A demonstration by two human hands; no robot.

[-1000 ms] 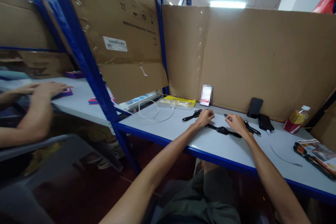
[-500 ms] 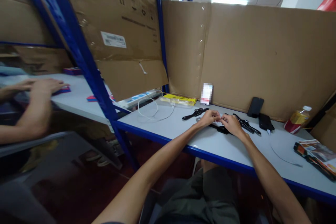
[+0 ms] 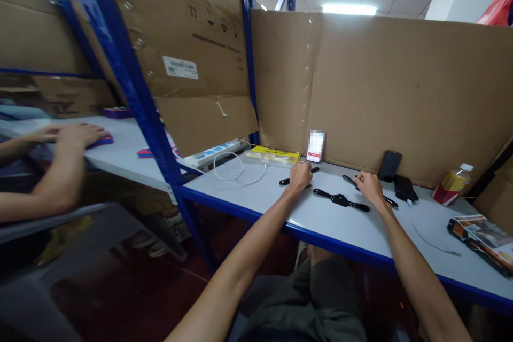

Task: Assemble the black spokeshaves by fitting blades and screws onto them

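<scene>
Black tools (image 3: 390,202) are part-covered mid-frame by left hand (image 3: 301,176) and right hand (image 3: 369,187) — grips curled, hold can't be told. Capped bottle (image 3: 452,186) parked far right — contents unclear.

Your pale worktop (image 3: 320,219) carries a black two-handled tool (image 3: 340,200); left of that tool lie a second black tool (image 3: 284,182) and a white cable (image 3: 265,165), right of it a third black tool (image 3: 390,202) and a bottle (image 3: 452,187).

No legible words; dark printed symbols (image 3: 209,16) on the taped cardboard panel (image 3: 218,72), white barcode label (image 3: 180,68) below them, its print too small to read
</scene>
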